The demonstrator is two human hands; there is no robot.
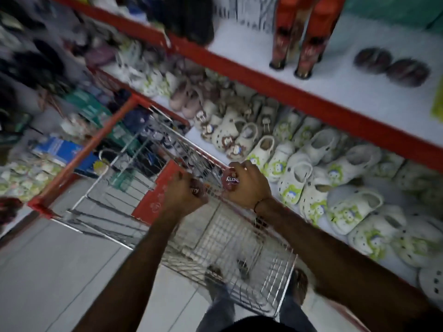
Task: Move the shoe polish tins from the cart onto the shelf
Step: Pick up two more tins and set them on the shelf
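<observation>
**Tins in Hand Over Cart**

Wire cart (pixel 134 200), red-rimmed; basket contents unclear through blur. Left hand (pixel 181 195) closed around a dark red tin (pixel 197 189), lettering only partly legible. Right hand (pixel 247 185) closed around a second tin (pixel 230 180), lid reading "herry". Upper shelf (pixel 359 92), far right: two more tins (pixel 390 65) beside tall orange cans (pixel 299 34).

A shop aisle, blurred and dimly lit. The floor (pixel 60 264) is pale grey tile with thin joints. Along the right runs white shelving with red edges (pixel 299 99); the lower shelf (pixel 208 137) is packed with rows of white clogs (pixel 318 185), some pink ones further back. On the left, more racks hold dark goods, green packets (pixel 88 106) and a blue box (pixel 60 149).
</observation>
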